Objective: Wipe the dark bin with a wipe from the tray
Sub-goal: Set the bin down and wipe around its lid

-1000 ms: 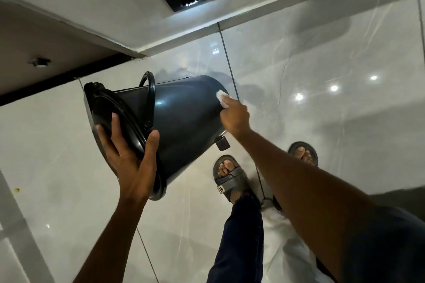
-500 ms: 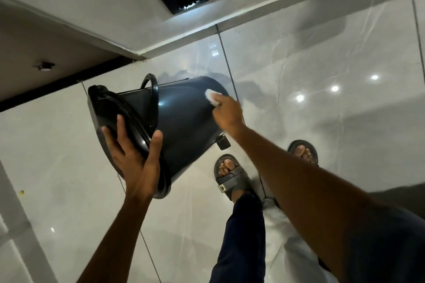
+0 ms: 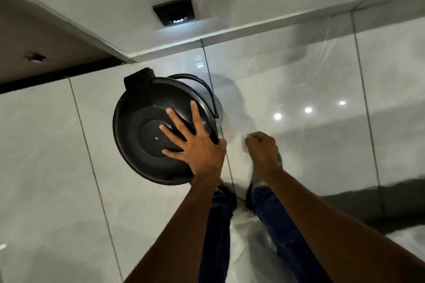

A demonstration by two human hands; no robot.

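Note:
The dark bin (image 3: 142,135) stands nearly upright on the floor, so I look down on its round black lid, with its hinge block at the far left. My left hand (image 3: 195,145) lies spread on the lid, fingers on top and thumb hooked over the near right rim. My right hand (image 3: 262,147) is clenched just right of the bin and clear of it. A pale scrap of the wipe (image 3: 244,142) shows at the fist's left edge, blurred. The bin's wire handle (image 3: 207,89) arcs along the far right side. No tray is in view.
Glossy pale floor tiles (image 3: 322,145) surround the bin. A wall with a dark vent (image 3: 174,10) rises behind it, and a dark strip (image 3: 46,78) runs along the floor on the left. My legs in blue trousers (image 3: 218,225) stand directly below the hands.
The bin has swung from tilted on its side to nearly upright, lid towards me. My left hand moved onto the lid top. My right hand left the bin's wall and drew back to its right.

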